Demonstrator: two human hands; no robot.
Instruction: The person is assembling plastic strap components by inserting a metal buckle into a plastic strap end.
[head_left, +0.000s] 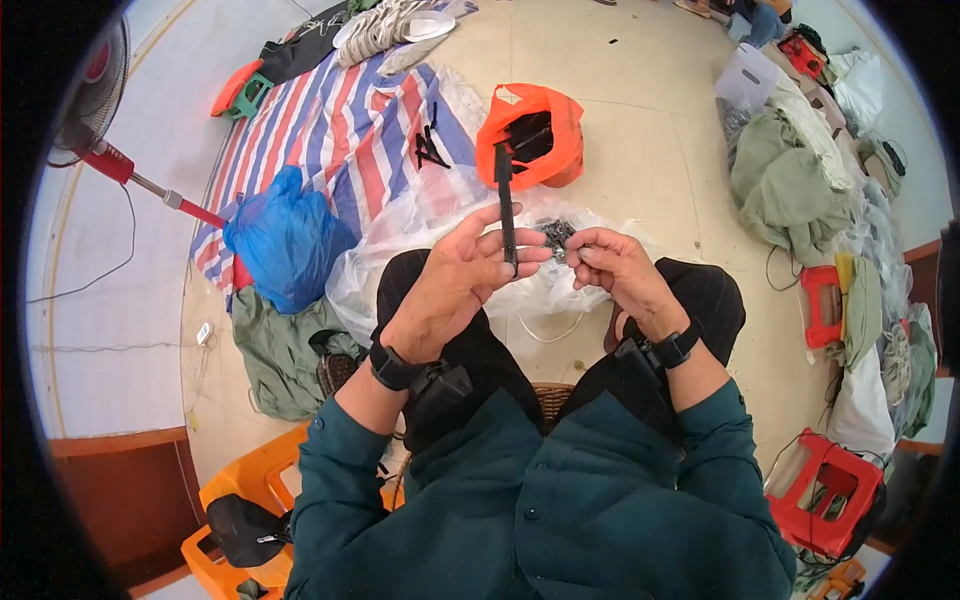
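Observation:
Above my lap, my left hand [467, 268] is closed on a long, thin black strip [506, 205] with a wider far end. The strip stands nearly upright in the view, its near end under my thumb. To its right, my right hand [625, 272] has its fingertips pinched together. Whatever they hold, if anything, is too small to make out. A pile of small dark pieces [558, 236] lies on clear plastic sheeting [375, 275] just beyond the fingertips. Past my hands stands an orange plastic bag [567, 145], open at the top, with black pieces inside.
Several black strips [430, 150] lie on a striped sheet [300, 130] at the far left. Nearer are a blue plastic bag [285, 240] and a standing fan [100, 150]. An orange stool [255, 470] is at lower left. Red stools [825, 490] and green cloth [785, 175] line the right side.

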